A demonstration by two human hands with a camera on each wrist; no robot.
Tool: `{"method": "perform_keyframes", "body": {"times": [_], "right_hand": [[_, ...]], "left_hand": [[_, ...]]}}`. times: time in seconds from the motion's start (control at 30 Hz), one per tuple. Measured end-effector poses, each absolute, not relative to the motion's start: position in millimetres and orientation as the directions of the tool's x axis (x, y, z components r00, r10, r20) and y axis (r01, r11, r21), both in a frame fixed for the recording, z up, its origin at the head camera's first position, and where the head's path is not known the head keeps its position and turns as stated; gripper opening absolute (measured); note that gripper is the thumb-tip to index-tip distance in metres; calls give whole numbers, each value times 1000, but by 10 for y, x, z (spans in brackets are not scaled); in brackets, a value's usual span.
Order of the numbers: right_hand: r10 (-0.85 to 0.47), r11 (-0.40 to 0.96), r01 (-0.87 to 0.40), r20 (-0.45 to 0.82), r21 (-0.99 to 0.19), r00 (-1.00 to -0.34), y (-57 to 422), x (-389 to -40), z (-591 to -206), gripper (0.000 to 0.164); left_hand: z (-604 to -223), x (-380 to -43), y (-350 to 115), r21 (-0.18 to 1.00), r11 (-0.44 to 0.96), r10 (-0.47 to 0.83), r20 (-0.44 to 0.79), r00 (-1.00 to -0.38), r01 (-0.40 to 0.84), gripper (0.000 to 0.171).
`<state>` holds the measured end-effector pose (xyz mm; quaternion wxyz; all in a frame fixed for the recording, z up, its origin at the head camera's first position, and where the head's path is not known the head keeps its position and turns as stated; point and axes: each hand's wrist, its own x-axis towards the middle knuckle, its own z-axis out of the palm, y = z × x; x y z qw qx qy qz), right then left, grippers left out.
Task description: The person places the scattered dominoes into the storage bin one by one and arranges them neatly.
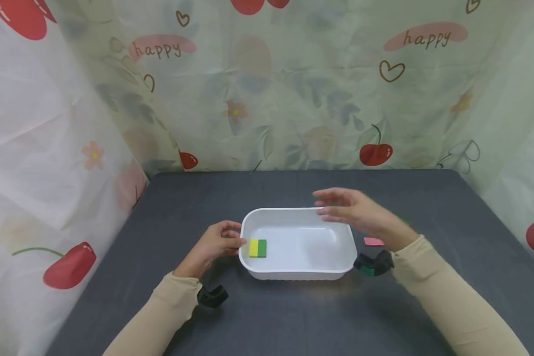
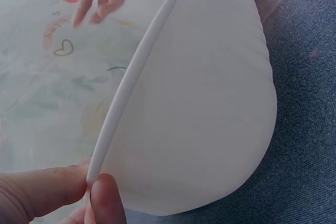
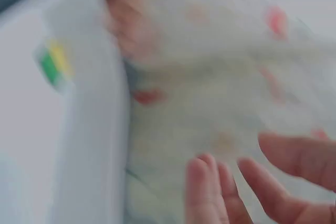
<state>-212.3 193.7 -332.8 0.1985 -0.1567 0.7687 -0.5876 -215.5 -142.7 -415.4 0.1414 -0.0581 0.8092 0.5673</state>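
A white plastic tray [image 1: 299, 249] stands on the dark table. Inside it, near its left end, a yellow piece [image 1: 253, 248] and a green piece [image 1: 262, 248] lie side by side, apparently touching. My left hand [image 1: 214, 244] pinches the tray's left rim between thumb and fingers, as the left wrist view shows against the tray wall [image 2: 194, 93]. Over the back right corner of the tray hovers my right hand [image 1: 358, 210]. In the right wrist view, its fingers [image 3: 202, 195] are spread and loosely bent, with nothing between them.
Right of the tray lies a flat pink piece [image 1: 374, 242], partly covered by the right wrist. A sliver of something green [image 1: 403, 219] shows behind that wrist. Patterned curtain [image 1: 289, 99] hangs behind the table [image 1: 293, 316] and along both sides.
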Motion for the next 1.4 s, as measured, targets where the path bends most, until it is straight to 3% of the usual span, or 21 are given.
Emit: {"method": "perform_keyframes", "body": {"times": [0.13, 0.3, 0.4, 0.57, 0.7, 0.87, 1.4], "right_hand": [[-433, 207, -75, -23, -975, -901, 2483, -2176, -3163, 48], [-309, 231, -119, 43, -966, -950, 3052, -2254, -3278, 41], [-210, 344, -89, 16, -935, -978, 3314, -2317, -3464, 44], [-163, 540, -9, -94, -841, -982, 3624, -2447, -3842, 64], [-174, 641, 49, -207, -766, -963, 3784, -2499, -4068, 69], [-222, 672, 60, -277, -738, -935, 3898, -2525, -4193, 69], [-270, 695, 28, -296, -719, -916, 3920, -2598, -4195, 64]], "left_hand": [[-4161, -2154, -1433, 899, 358, 58, -292, -955, -253, 46], [-4155, -2146, -1428, 900, 355, 57, -293, -954, -255, 46], [-4151, -2144, -1424, 901, 352, 65, -294, -954, -253, 46], [-4149, -2153, -1415, 898, 348, 59, -307, -950, -268, 47], [-4150, -2161, -1414, 896, 350, 51, -309, -950, -273, 47], [-4147, -2166, -1415, 896, 352, 48, -306, -951, -271, 47], [-4124, -2139, -1410, 899, 341, 47, -308, -950, -274, 47]]}}
